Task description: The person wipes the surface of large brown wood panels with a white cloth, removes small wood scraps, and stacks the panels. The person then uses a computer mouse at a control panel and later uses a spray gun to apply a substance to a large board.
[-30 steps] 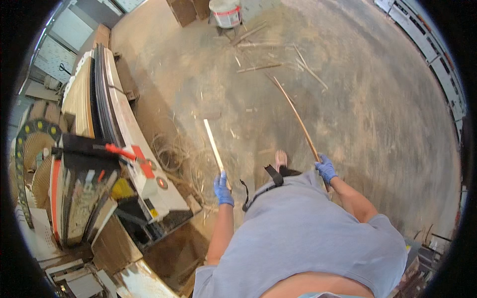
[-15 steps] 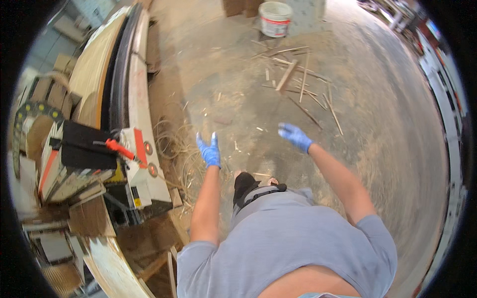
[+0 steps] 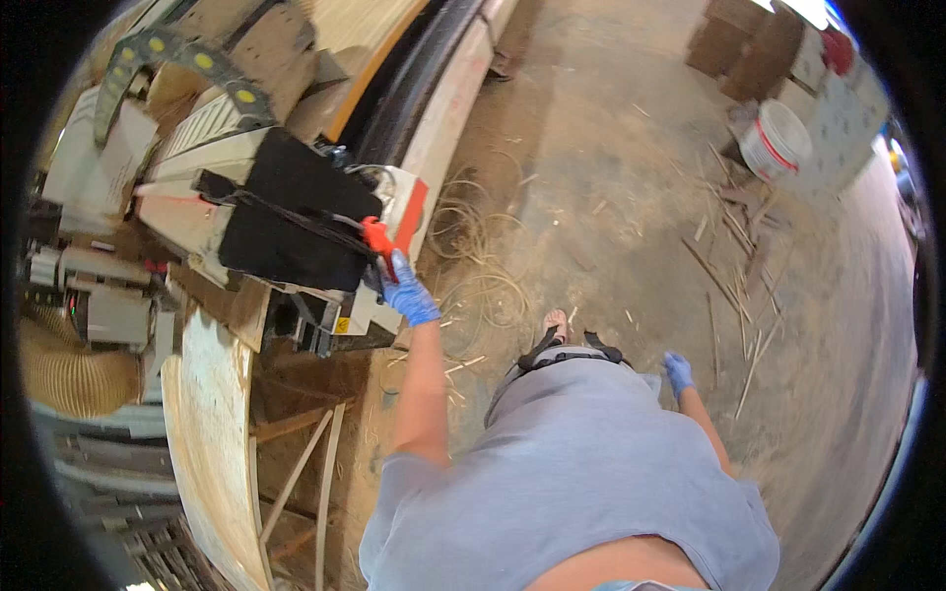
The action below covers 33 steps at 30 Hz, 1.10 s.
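My left hand [image 3: 409, 297], in a blue glove, is closed around the lower part of a red air blow gun [image 3: 377, 236]. The gun lies at the edge of a black pad [image 3: 296, 212] on top of a machine, and a dark hose or cable runs across the pad toward it. Part of the gun's handle is hidden behind my fingers. My right hand [image 3: 678, 371], also gloved in blue, hangs low at my right side, away from everything. Its fingers look loosely extended, and nothing shows in them.
A pale machine rail [image 3: 458, 94] runs away at the left, with a coiled clear hose [image 3: 480, 236] on the floor beside it. Thin wood strips [image 3: 734, 261] lie scattered at right near a white bucket [image 3: 776, 141]. A long pale board [image 3: 212, 424] leans at lower left.
My view has turned left toward the machine. My left hand has reached the red air blow gun and closed on it. The right hand has dropped back beside my body.
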Each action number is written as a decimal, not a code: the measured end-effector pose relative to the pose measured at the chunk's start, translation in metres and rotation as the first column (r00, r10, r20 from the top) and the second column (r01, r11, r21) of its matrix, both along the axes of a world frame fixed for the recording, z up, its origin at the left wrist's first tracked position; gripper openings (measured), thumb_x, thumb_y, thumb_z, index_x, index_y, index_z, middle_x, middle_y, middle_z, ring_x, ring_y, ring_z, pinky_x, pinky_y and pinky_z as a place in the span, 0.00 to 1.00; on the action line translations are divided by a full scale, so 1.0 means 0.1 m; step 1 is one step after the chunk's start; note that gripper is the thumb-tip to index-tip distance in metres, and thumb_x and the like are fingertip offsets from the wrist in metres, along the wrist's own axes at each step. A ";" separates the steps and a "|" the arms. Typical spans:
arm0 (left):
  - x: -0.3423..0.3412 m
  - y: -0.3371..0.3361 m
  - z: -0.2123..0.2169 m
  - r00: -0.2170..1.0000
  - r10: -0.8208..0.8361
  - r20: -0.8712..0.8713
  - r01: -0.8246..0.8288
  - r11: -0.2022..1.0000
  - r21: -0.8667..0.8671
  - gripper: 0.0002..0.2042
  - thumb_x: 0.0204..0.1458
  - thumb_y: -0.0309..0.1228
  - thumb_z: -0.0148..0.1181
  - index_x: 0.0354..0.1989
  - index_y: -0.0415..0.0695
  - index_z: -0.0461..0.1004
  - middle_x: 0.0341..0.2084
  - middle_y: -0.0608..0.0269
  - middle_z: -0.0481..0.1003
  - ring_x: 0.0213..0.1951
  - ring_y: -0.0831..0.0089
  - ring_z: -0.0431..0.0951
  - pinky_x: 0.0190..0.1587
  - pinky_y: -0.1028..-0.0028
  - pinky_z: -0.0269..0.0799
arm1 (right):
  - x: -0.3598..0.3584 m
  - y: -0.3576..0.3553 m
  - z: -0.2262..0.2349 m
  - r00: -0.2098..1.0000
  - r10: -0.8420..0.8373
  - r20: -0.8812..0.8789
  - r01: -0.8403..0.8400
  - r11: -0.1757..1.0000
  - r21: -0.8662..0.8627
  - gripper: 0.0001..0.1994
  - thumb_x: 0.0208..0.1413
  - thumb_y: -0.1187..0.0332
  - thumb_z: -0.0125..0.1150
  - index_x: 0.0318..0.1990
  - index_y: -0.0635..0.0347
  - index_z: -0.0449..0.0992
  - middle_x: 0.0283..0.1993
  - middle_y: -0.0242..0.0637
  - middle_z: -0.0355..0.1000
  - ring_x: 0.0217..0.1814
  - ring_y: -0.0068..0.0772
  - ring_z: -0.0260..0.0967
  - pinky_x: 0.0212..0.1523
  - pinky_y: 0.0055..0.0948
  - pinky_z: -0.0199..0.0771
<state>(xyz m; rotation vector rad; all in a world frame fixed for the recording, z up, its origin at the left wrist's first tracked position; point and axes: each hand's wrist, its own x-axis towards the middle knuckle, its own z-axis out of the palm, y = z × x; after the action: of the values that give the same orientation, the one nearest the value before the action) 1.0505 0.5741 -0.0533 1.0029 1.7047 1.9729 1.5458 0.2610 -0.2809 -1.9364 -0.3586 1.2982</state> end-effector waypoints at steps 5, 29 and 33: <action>0.15 0.03 0.22 0.989 -0.072 0.125 0.073 0.997 0.000 0.23 0.50 0.32 0.61 0.52 0.35 0.66 0.48 0.59 0.69 0.46 0.68 0.68 0.52 0.71 0.63 | 0.08 0.02 -0.26 0.993 0.112 -0.026 -0.114 0.990 -0.087 0.15 0.52 0.61 0.60 0.41 0.65 0.76 0.35 0.36 0.74 0.37 0.29 0.69 0.37 0.25 0.69; 1.10 0.90 0.81 0.964 -0.252 -0.090 0.221 0.939 -0.263 0.15 0.55 0.41 0.52 0.44 0.43 0.68 0.30 0.60 0.71 0.26 0.73 0.69 0.24 0.74 0.67 | 1.78 3.16 0.79 0.802 0.414 0.431 -0.454 0.891 -0.011 0.26 0.52 0.51 0.53 0.51 0.63 0.72 0.54 0.47 0.69 0.57 0.43 0.65 0.56 0.33 0.64; 1.34 1.21 1.22 0.924 -0.163 -0.347 0.058 0.954 -0.294 0.20 0.55 0.46 0.53 0.47 0.42 0.72 0.24 0.64 0.70 0.20 0.77 0.64 0.19 0.77 0.60 | 2.87 2.52 0.64 0.802 0.417 0.428 -0.354 0.908 -0.223 0.25 0.51 0.50 0.52 0.50 0.60 0.72 0.53 0.46 0.69 0.57 0.45 0.65 0.56 0.36 0.63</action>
<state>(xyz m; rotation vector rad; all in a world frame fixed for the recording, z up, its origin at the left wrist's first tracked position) 1.1846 0.6952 0.0682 1.3914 1.9974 1.4825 1.8330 0.5127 -0.2169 -2.3741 -0.9799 1.0955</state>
